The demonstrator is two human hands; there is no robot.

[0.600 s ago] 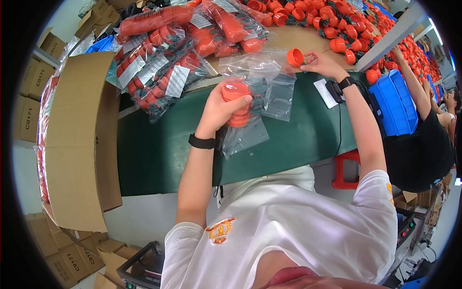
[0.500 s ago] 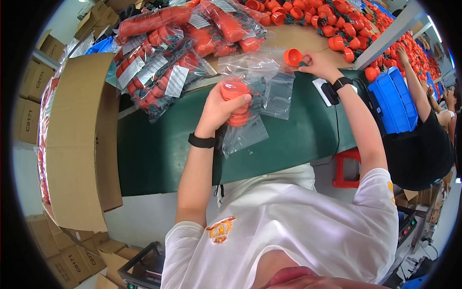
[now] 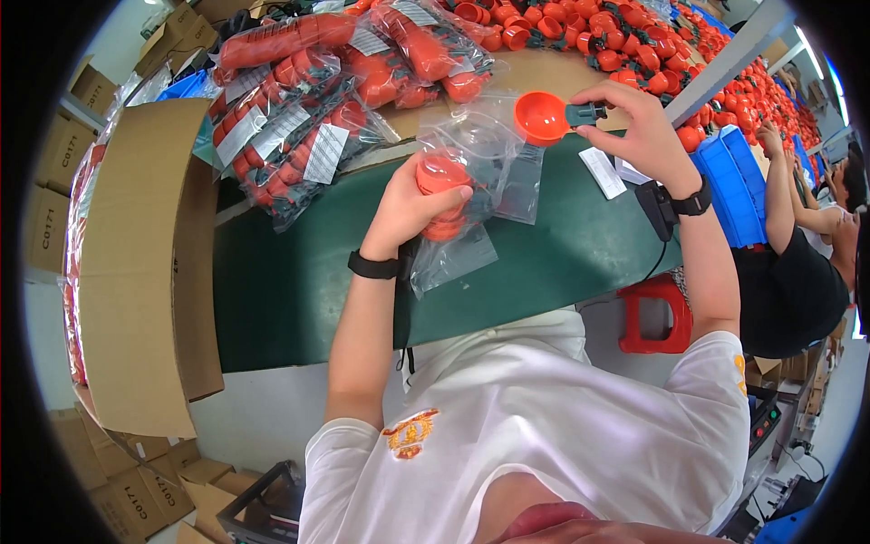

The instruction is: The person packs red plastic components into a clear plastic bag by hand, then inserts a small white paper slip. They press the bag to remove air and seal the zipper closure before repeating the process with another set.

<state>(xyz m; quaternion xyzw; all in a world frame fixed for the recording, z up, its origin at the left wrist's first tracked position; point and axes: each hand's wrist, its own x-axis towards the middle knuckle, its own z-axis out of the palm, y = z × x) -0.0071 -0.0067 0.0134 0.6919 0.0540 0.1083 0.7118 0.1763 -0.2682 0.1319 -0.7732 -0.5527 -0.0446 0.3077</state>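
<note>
My left hand (image 3: 410, 204) is wrapped round a stack of orange-red cups (image 3: 442, 174) with dark green parts. The stack sits in a clear plastic bag (image 3: 485, 136) over the green table, its mouth spread toward the far side. My right hand (image 3: 639, 134) pinches the dark green end piece of a single orange cup (image 3: 541, 118) between thumb and fingers. This cup is held above the table, to the right of the bag, its round hollow facing up. What the green piece does cannot be made out.
Filled clear bags of orange cups (image 3: 308, 113) lie at the far left, beside an open cardboard box (image 3: 136, 263). A large heap of loose cups (image 3: 625, 41) spreads at the back right. Blue bins (image 3: 732, 190), a red stool (image 3: 654, 315) and a co-worker's arm (image 3: 779, 181) are at right.
My right hand has moved right and nearer, lifting the orange cup from the far side of the table toward the bag's right. My left hand keeps its hold on the bagged stack.
</note>
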